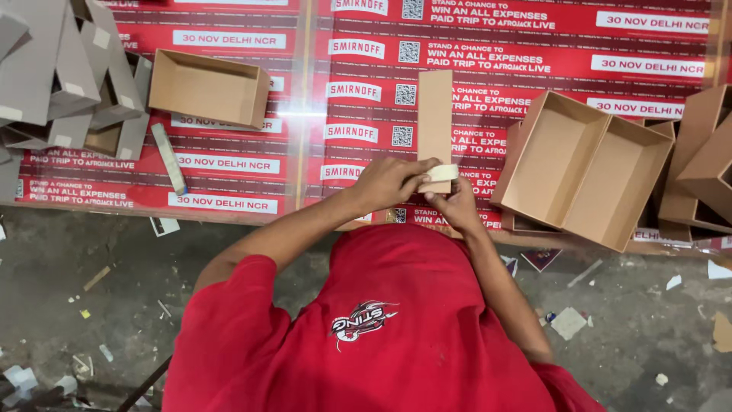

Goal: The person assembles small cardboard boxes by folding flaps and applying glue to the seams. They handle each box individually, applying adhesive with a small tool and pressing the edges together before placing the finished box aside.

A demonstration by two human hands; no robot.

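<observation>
Nearest the camera: red shirt (381, 336) fills the lower frame, grey littered floor (84, 259) around it with paper scraps. Just past that, both hands meet at the table edge. Left hand (389, 183) closed around the near end of a flat tan cardboard strip (435, 114) and a pale, cream-coloured piece (442, 173), maybe tape, hard to tell. Right hand (457, 206) pinching that same pale piece from below, fingers closed on it. Strip lies lengthwise away from the person on the red printed table cover (366, 69), near end lifted in the hands. Risk, as I judge it: pale piece goes on crooked or wrinkled if the strip slips, since only its near end is held. Right of the hands, an open tan two-compartment cardboard tray (587, 172), near enough for an elbow to knock it. Farther left, small open tan box (210, 88); far left corner, pile of grey folded board pieces (69, 76).
</observation>
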